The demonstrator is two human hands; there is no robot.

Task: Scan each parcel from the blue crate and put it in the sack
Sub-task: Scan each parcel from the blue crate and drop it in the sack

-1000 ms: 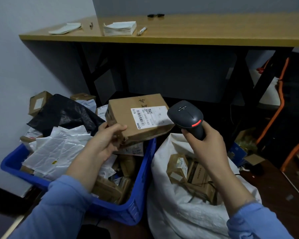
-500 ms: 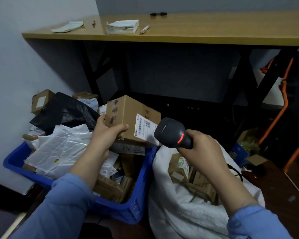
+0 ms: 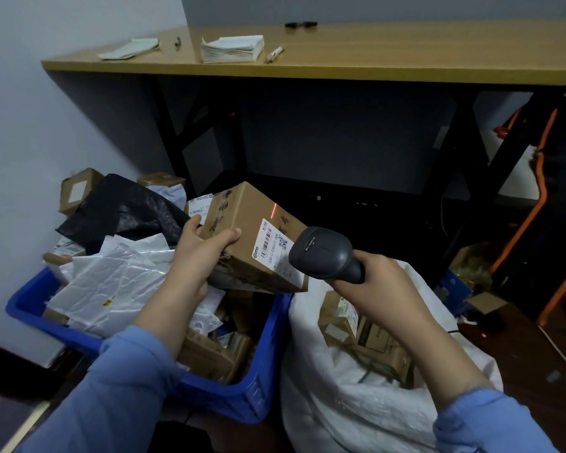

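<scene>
Centre of frame: cardboard parcel (image 3: 249, 217) held in the air above the right end of the blue crate (image 3: 262, 387), tilted, its labelled face turned to the right.

- Left hand (image 3: 200, 256) grips the parcel's near-left corner, thumb on the upper face, fingers wrapped under and behind.
- Right hand (image 3: 383, 286) is closed around the handle of the scanner (image 3: 321, 253), its head pointed at the parcel, just beside the label (image 3: 270, 246).
- A red scan line (image 3: 274, 210) falls on bare cardboard above the label, not on the barcode. In my judgement the scan has not registered.

Handling, judged:
- Rigid corrugated box with faces that look flat and uncrushed. It should keep its shape under a firm one-handed pinch.
- It is carried by one corner without visible strain, so probably light to moderate in weight.
- Matte cardboard gives good friction. The taped seams could be slicker.
- Best hold is across a short edge or corner, as now, keeping fingers clear of the label.
- A tilt at the wrist should bring the barcode under the beam.

Surroundings:
- The sack (image 3: 356, 420), at lower right, stands open and touches the crate wall, with brown boxes (image 3: 356, 328) already inside. The drop is short.
- The crate holds white poly mailers (image 3: 118, 282), a black bag (image 3: 131, 210) and more cartons.
- The mailers look soft and slippery, and will want a flat grasp.
</scene>
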